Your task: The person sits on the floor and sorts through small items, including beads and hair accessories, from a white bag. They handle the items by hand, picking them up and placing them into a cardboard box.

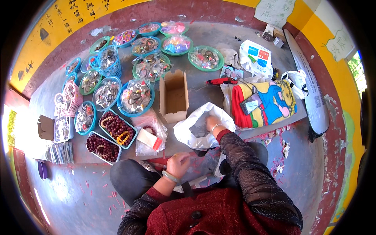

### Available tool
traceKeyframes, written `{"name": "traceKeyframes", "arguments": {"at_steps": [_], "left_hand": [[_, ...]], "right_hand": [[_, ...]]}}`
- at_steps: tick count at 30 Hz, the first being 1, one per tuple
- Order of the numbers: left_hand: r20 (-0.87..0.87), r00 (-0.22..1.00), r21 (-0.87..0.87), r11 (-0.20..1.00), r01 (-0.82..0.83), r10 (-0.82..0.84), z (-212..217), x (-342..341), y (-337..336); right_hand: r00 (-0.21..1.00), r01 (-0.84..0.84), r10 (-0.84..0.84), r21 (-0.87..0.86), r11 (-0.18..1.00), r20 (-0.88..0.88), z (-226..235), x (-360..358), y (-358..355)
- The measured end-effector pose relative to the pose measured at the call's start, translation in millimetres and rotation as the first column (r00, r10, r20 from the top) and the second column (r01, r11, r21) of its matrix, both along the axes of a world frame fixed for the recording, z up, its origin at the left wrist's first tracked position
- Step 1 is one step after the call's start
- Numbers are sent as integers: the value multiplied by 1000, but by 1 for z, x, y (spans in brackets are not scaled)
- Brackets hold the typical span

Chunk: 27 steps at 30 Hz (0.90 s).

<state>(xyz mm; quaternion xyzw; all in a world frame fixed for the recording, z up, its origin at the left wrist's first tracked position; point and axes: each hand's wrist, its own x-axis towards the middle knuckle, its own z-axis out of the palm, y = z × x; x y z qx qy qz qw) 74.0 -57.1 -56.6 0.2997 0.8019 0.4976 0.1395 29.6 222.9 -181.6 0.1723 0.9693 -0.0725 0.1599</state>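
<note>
My right hand [212, 122] reaches into the mouth of a white plastic bag [184, 135]; its fingers are partly lost against the clear packets [199, 129] inside. A bracelet circles that wrist. My left hand [179, 164], with a pale bangle [170, 176] on the wrist, is held above my lap, just in front of the bag. Its fingers are curled closed, and nothing shows in them. Behind the bag stands an open cardboard box [174, 115]. To the left of the bag lie a stack of clear plastic sleeves [150, 125] and a white-and-red card [149, 139].
Trays of dark beaded bracelets [103, 147] sit at the left front. Several blue and green basins [147, 102] of packaged trinkets fill the left and back. On the right are a folded colourful blanket [270, 103], a phone [250, 103] and a white printed bag [255, 58].
</note>
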Motion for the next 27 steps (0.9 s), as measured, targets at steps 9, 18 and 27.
{"name": "traceKeyframes", "arguments": {"at_steps": [9,18,27], "left_hand": [[169,986,-89,996,9,7,20,2,1],[167,983,-157,987,-43,69,-2,-2,-8],[482,866,-94,990,-102,135,-16,-5,-14]], "right_hand": [[989,-23,-68,-581,813,-134,84,-7,25],[969,-71,-242,-989,-126,-39,177,61,-38],[954,-43,-287,-905,-422,89,185,92,-71]]}}
